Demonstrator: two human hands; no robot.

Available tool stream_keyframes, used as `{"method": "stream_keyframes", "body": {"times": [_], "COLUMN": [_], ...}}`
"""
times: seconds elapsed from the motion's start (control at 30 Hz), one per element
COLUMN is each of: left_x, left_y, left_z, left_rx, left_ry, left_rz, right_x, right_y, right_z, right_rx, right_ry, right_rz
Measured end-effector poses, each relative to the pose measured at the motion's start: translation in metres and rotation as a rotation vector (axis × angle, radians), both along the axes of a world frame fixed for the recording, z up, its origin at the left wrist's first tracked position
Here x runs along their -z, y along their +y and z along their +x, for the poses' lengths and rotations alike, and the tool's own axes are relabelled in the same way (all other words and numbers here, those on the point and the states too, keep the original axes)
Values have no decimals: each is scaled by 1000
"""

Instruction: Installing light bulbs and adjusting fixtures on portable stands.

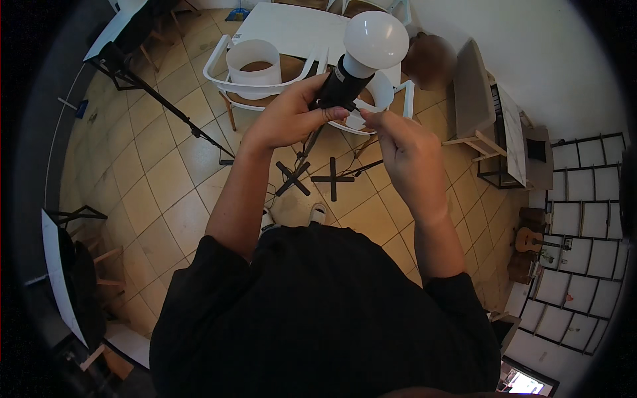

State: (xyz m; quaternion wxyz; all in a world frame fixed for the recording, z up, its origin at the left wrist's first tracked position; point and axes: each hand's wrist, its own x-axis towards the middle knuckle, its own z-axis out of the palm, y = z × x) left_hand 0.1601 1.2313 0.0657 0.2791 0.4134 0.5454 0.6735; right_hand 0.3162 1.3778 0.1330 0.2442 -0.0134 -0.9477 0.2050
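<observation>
A round white light bulb sits in a black lamp socket, which tilts up and away from me. My left hand is wrapped round the lower part of the socket, thumb across its base. Close beside it, my right hand is closed in a pinch at a small part by the socket's base; my fingers hide most of that part. A thin black stand pole runs down below the socket toward the floor.
Black cross-shaped stand feet rest on the tiled floor near my shoes. Ahead are white chairs at a white table. Another black pole slants at the left. A beige chair and a guitar are at the right.
</observation>
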Motion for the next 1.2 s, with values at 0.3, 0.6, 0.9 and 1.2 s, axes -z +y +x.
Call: {"method": "stream_keyframes", "body": {"times": [0.3,0.6,0.9,1.2], "left_x": [-3,-5,-8,-3], "left_y": [-4,-3,-11,-5], "left_z": [5,16,22,22], "left_rx": [-51,-78,-76,-141], "left_ry": [8,16,2,67], "left_rz": [17,-27,-40,51], "right_x": [10,-8,3,14], "right_y": [-6,2,0,-2], "right_z": [2,9,11,9], "right_rx": [-7,-69,-111,-160], "right_ry": [38,-109,1,99], "right_rz": [75,94,-79,-67]}}
